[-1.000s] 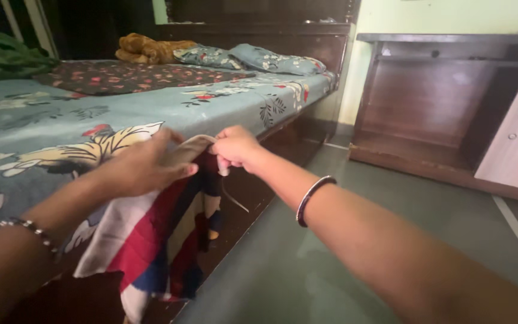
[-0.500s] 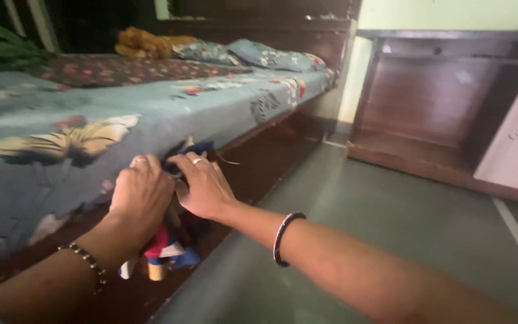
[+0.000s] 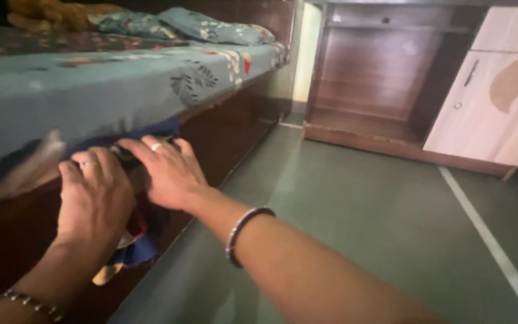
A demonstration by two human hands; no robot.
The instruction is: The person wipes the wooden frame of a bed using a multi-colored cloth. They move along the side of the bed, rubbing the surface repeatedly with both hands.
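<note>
Your left hand (image 3: 94, 195) lies palm-down with fingers spread over a bunched multicoloured cloth (image 3: 133, 240), pressing it against the dark wooden side of the bed (image 3: 223, 129). Your right hand (image 3: 166, 171) rests just beside it, fingers likewise flat and extended on the upper part of the same cloth, where a blue fold (image 3: 157, 129) pokes out under the edge of the mattress. Neither hand is clenched around the fabric; both press on it with open palms, the two hands touching or nearly so at the fingers. The cloth sits at the bed's edge, partly tucked beneath the teal floral bedsheet (image 3: 121, 84), with its lower end hanging below your left hand toward the green floor (image 3: 361, 222). You wear a ring on each hand, a dark bangle (image 3: 244, 231) on your right wrist and a beaded bracelet (image 3: 28, 303) on your left. Pillows (image 3: 211, 27) lie at the far end of the bed, and a brown wooden shelf unit (image 3: 373, 90) with a pale cupboard door (image 3: 493, 102) stands against the wall beyond.
</note>
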